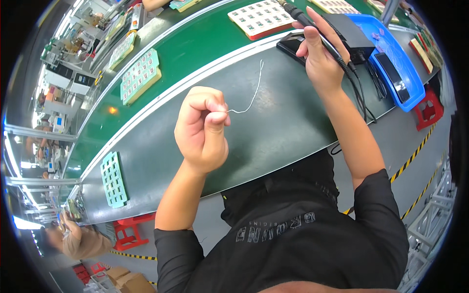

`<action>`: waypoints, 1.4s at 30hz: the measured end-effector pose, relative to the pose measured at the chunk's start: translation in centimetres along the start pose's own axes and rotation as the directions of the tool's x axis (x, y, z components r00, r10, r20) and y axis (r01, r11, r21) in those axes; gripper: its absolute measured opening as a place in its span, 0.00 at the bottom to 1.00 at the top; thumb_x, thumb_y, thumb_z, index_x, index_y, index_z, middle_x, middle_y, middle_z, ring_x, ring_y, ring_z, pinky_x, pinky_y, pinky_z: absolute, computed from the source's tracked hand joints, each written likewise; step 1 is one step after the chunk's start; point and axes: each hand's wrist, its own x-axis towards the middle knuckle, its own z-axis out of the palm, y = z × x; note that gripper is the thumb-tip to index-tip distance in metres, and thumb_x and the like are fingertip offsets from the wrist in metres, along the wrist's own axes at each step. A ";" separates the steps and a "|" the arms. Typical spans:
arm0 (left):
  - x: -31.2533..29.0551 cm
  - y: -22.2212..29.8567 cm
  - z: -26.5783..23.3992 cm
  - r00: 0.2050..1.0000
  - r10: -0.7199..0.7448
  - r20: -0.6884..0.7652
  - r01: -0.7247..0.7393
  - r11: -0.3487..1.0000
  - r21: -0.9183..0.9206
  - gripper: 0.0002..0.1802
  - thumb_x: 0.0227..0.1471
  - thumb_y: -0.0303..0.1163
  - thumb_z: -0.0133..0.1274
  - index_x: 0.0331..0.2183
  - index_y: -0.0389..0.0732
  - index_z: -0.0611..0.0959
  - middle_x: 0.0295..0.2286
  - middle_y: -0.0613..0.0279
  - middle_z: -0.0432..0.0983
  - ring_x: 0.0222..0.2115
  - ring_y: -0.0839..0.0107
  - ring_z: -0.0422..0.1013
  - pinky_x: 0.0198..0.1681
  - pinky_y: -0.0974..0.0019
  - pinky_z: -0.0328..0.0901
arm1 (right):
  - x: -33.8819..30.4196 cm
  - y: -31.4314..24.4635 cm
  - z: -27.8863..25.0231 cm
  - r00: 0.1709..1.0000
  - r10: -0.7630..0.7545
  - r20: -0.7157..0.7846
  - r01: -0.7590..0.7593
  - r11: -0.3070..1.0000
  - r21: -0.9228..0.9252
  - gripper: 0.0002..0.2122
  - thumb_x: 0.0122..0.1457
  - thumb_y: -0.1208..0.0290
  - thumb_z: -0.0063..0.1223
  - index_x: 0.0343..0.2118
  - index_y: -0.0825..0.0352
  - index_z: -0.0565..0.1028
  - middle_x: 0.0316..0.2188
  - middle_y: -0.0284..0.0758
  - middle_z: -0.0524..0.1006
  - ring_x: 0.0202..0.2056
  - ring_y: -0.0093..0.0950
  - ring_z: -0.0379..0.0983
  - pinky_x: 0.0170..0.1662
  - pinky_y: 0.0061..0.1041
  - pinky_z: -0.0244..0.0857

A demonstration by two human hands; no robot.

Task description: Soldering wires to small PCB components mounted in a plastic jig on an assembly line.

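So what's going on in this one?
A person is at a dark worktop. The left hand pinches a thin silvery wire between thumb and fingers. The right hand holds a black soldering iron, pointed toward the top edge of the view. Beyond the worktop, a cream tray with a red base sits on a green surface; a blue tray with a dark, phone-like object inside is at the right.

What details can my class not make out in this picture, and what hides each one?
Head view:
- Wire: its pinched part is hidden by the left hand's fingers.
- Soldering iron: its tip is cut off by the top edge.
- White panel: its parts are too small to identify.
- Co-worker, lower left: face blurred.
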 end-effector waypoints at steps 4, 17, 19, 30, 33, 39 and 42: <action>-1.2 -0.2 -1.3 0.991 -0.135 -0.018 0.134 0.991 -0.026 0.04 0.55 0.26 0.45 0.30 0.36 0.68 0.28 0.61 0.63 0.23 0.79 0.61 0.27 0.77 0.59 | 0.7 -2.4 1.6 0.989 0.010 0.148 -0.032 0.989 0.145 0.14 0.59 0.66 0.49 0.42 0.70 0.73 0.28 0.38 0.78 0.19 0.15 0.69 0.22 0.11 0.60; -3.8 -3.6 -3.3 0.859 -0.510 -0.041 0.491 0.845 -0.212 0.07 0.58 0.33 0.44 0.31 0.39 0.69 0.28 0.66 0.65 0.23 0.80 0.60 0.29 0.77 0.57 | -2.3 -2.7 5.1 0.841 0.124 0.527 -0.332 0.887 0.320 0.18 0.49 0.86 0.54 0.45 0.72 0.67 0.41 0.42 0.72 0.37 0.27 0.75 0.39 0.20 0.69; -4.0 -3.6 -3.5 0.859 -0.511 -0.025 0.494 0.841 -0.218 0.07 0.57 0.32 0.45 0.32 0.38 0.70 0.29 0.66 0.66 0.24 0.81 0.61 0.29 0.78 0.58 | -2.4 -2.8 4.9 0.831 0.142 0.538 -0.357 0.877 0.320 0.16 0.50 0.86 0.52 0.44 0.73 0.67 0.41 0.41 0.73 0.34 0.25 0.76 0.36 0.18 0.68; -3.7 -3.7 -3.1 0.808 -0.587 -0.059 0.563 0.797 -0.220 0.11 0.58 0.37 0.43 0.30 0.40 0.69 0.27 0.65 0.64 0.23 0.78 0.59 0.29 0.75 0.56 | -2.7 -1.9 4.0 0.827 0.155 0.541 -0.379 0.865 0.331 0.18 0.49 0.86 0.52 0.44 0.71 0.67 0.41 0.39 0.72 0.31 0.22 0.74 0.38 0.20 0.69; -3.5 -3.7 -3.0 0.809 -0.586 -0.052 0.564 0.798 -0.214 0.11 0.58 0.38 0.43 0.31 0.40 0.69 0.27 0.65 0.63 0.23 0.78 0.59 0.30 0.75 0.56 | -2.6 -1.7 3.5 0.794 0.153 0.589 -0.366 0.893 0.261 0.21 0.49 0.89 0.48 0.47 0.69 0.64 0.46 0.46 0.69 0.36 0.26 0.75 0.37 0.20 0.67; -3.4 -3.9 -2.8 0.803 -0.594 -0.048 0.570 0.790 -0.225 0.11 0.58 0.37 0.43 0.30 0.40 0.68 0.27 0.65 0.63 0.23 0.78 0.58 0.30 0.75 0.56 | -2.9 -1.6 3.9 0.808 0.142 0.572 -0.349 0.898 0.268 0.21 0.49 0.89 0.49 0.47 0.69 0.64 0.46 0.45 0.69 0.35 0.26 0.74 0.38 0.20 0.68; -3.4 -3.9 -2.7 0.802 -0.596 -0.052 0.574 0.791 -0.214 0.10 0.58 0.37 0.43 0.30 0.40 0.68 0.27 0.65 0.63 0.23 0.78 0.58 0.30 0.75 0.56 | -2.9 -1.6 3.8 0.804 0.156 0.574 -0.366 0.890 0.272 0.21 0.49 0.89 0.49 0.47 0.69 0.64 0.46 0.45 0.69 0.34 0.24 0.74 0.38 0.20 0.68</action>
